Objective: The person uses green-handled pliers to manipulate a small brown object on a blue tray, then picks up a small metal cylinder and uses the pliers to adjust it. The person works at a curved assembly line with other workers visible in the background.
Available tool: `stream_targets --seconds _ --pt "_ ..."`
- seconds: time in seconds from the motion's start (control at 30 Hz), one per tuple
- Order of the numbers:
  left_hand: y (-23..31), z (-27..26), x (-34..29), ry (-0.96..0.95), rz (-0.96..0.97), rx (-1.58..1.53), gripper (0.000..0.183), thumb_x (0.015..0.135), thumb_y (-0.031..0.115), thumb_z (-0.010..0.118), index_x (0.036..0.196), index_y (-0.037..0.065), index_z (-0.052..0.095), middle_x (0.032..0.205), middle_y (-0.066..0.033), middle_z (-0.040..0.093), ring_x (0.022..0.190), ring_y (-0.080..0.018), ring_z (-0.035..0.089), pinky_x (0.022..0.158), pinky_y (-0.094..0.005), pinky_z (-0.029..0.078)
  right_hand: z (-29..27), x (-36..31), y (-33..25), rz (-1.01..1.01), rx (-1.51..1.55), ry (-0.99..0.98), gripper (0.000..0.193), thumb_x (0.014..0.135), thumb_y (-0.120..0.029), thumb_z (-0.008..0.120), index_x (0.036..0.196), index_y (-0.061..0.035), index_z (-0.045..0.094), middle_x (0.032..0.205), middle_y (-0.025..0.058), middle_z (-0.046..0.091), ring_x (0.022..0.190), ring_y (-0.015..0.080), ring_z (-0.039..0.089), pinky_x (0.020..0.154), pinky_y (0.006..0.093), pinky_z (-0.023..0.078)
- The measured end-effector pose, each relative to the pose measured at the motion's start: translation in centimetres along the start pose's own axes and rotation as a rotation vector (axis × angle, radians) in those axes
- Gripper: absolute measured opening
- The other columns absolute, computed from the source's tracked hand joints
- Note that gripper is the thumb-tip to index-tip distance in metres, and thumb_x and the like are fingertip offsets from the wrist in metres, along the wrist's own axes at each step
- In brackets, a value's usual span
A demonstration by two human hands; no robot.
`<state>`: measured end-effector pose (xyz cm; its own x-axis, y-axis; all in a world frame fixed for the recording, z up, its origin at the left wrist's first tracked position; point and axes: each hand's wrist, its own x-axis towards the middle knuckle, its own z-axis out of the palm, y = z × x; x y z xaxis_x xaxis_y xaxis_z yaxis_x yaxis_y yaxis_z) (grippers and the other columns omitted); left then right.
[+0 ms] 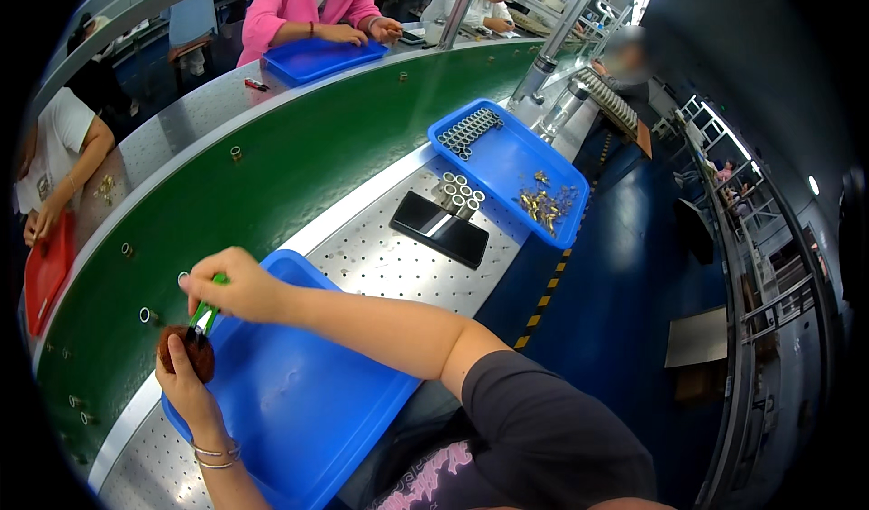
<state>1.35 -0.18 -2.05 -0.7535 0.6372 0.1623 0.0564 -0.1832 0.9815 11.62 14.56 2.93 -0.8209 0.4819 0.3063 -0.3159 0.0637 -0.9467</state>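
Observation:
My left hand (188, 392) is closed around a brown, rounded, rough-looking object (205, 360), holding it over the left edge of the near blue tray (299, 392). In my right hand (237, 284), closed above it, is a green-handled tool (207, 315) with a pale, shiny middle part. The tool's dark lower end meets the top of the brown object; its exact kind is unclear. Just beyond my hands, a short metal tube (148, 315) lies on the green conveyor belt (272, 171). Another ring end shows by my right fingers.
A black phone (440, 229) lies on the perforated metal ledge (362, 261) beside several upright metal tubes (460, 193). Farther right, a blue tray (507, 171) holds tubes and brass-coloured pieces (543, 207). Across the belt, people work at a blue tray (312, 62) and a red tray (50, 270).

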Motion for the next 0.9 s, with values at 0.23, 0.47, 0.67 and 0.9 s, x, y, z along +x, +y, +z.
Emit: stream_targets --seconds 0.23,0.47,0.67,0.9 --pt "0.2 0.1 0.0 -0.004 -0.037 -0.031 0.037 0.091 0.033 0.051 0.102 -0.002 0.055 0.090 -0.0056 0.057 0.077 -0.0104 0.055 0.070 -0.0213 0.046 -0.5 0.2 -0.1 -0.030 -0.057 0.035 0.033 0.087 -0.023 0.053 0.064 -0.0014 0.064 0.049 -0.0008 0.045 0.046 0.0061 0.042 0.044 0.0235 0.033" --pt "0.0 -0.4 0.2 -0.028 -0.059 0.020 0.036 0.091 0.032 0.051 0.103 -0.002 0.054 0.092 -0.0062 0.058 0.081 -0.0111 0.056 0.073 -0.0224 0.047 -0.6 0.3 0.7 0.016 -0.064 0.050 0.035 0.087 -0.026 0.054 0.065 -0.0022 0.065 0.049 -0.0010 0.047 0.046 0.0066 0.043 0.044 0.0226 0.035" --pt "0.2 0.3 0.1 0.023 -0.040 -0.024 0.034 0.092 0.031 0.051 0.098 -0.002 0.055 0.089 -0.0057 0.058 0.078 -0.0107 0.054 0.070 -0.0223 0.046 -1.0 0.6 1.0 0.113 0.051 0.034 0.036 0.088 -0.027 0.053 0.066 -0.0012 0.065 0.050 -0.0007 0.046 0.045 0.0061 0.042 0.042 0.0218 0.033" --pt "0.3 1.0 0.0 0.071 -0.041 -0.062 0.033 0.092 0.030 0.051 0.100 -0.002 0.055 0.089 -0.0053 0.058 0.078 -0.0103 0.055 0.069 -0.0223 0.046 -1.4 0.7 1.3 0.086 0.035 0.044 0.034 0.087 -0.026 0.054 0.066 -0.0008 0.065 0.050 0.0003 0.047 0.043 0.0055 0.040 0.041 0.0209 0.031"
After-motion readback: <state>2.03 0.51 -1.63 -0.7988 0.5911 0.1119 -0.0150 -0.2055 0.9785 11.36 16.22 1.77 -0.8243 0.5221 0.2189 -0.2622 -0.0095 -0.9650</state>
